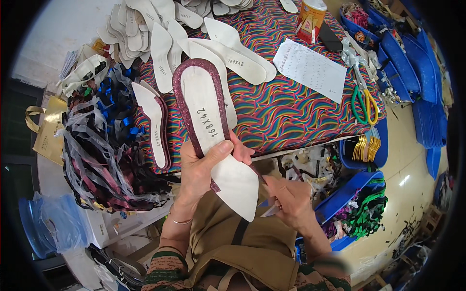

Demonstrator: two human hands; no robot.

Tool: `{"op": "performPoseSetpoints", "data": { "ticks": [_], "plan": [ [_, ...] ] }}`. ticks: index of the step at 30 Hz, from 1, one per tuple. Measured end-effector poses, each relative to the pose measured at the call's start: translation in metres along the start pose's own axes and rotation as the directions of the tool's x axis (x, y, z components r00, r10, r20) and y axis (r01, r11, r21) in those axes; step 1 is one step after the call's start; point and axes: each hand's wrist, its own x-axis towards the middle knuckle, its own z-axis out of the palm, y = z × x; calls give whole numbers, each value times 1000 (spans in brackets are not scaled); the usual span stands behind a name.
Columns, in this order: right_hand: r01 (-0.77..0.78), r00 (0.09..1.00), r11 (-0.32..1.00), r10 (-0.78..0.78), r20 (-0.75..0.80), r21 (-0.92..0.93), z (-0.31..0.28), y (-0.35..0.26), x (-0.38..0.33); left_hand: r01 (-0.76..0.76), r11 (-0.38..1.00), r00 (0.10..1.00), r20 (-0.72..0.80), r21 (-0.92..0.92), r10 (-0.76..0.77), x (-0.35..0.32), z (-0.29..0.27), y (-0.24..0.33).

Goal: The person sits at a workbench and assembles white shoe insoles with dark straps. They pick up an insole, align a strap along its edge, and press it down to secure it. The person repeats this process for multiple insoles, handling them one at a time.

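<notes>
A white pointed shoe insole point(200, 99) with a dark printed mark is tilted above the table's near edge, heel end away from me and toe toward me. A burgundy glitter strip point(180, 92) runs round its heel and along its sides. My left hand point(206, 162) is closed on the insole's middle, thumb on top. My right hand point(290, 196) pinches the strip's loose end by the toe's right side. Something thin and whitish shows under those fingers; I cannot tell what. Left of the held insole lies a small stack of insoles point(154, 127) with burgundy edges.
Plain white insoles point(238, 60) pile up on the patterned cloth point(291, 119). A written sheet point(310, 68), scissors point(361, 99), a dark phone point(330, 38) and a canister point(311, 22) lie to the right. Strip bundles point(109, 150) hang left; blue bins point(398, 60) stand right.
</notes>
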Motion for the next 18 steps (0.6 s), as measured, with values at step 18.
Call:
{"op": "performPoseSetpoints", "data": {
  "ticks": [18],
  "plan": [
    [-398, 842, 892, 263, -470, -215, -258, 29, 68, -149, 923, 874, -484, -354, -45, 9, -67, 13]
  ]
}}
